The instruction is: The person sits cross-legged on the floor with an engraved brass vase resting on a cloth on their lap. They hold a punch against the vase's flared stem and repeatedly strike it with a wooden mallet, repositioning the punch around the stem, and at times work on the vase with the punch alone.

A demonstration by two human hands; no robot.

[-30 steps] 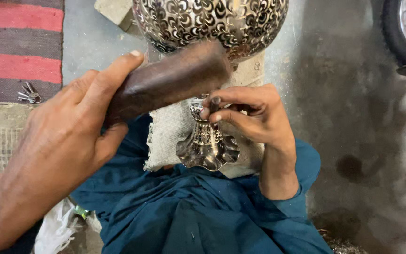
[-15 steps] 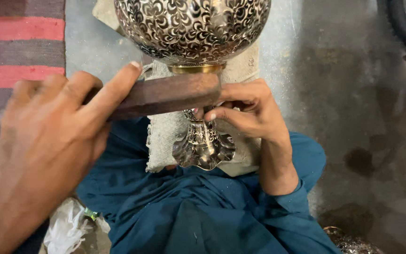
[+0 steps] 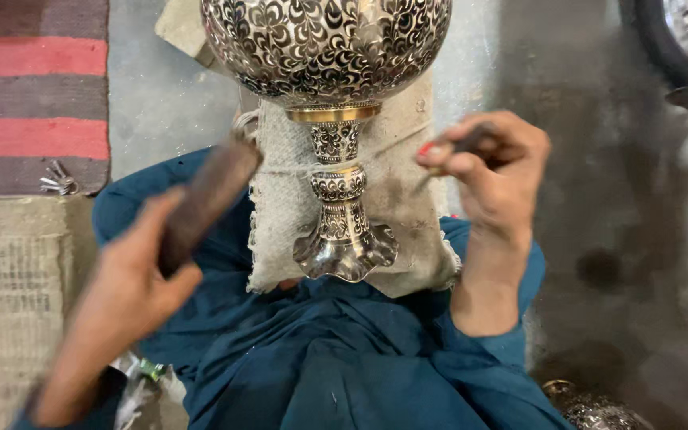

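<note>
The vase [image 3: 332, 119], a silver-and-black engraved metal piece with a round bowl, a brass collar and a banded stem, lies across the person's lap with its long axis running away from them: the scalloped foot points back at the body, the bowl reaches toward the top of the view. It sits between the two hands, resting on a folded burlap pad [image 3: 408, 215] laid over blue-clad legs [image 3: 336, 358]. The left hand [image 3: 125, 299] is closed around a dark wooden mallet [image 3: 205, 199], whose head is lifted up and to the left of the stem, apart from the metal. The right hand [image 3: 491, 171] is pinched narrow around a thin chisel-like tool [image 3: 459, 146] with a red tip near the fingers; the view is blurred, but the tool looks clear of the vase, off to the right of the stem. The right hand looks about level with the stem's upper bands, while the left sits lower and nearer the body. Beneath everything is a grey concrete floor [image 3: 607, 239]. A red and grey striped rug [image 3: 33, 87] lies to the left with small metal bits [image 3: 59, 181] at its edge, a woven mat [image 3: 9, 302] below it, and part of a wheel [image 3: 678, 40] shows at upper right.
</note>
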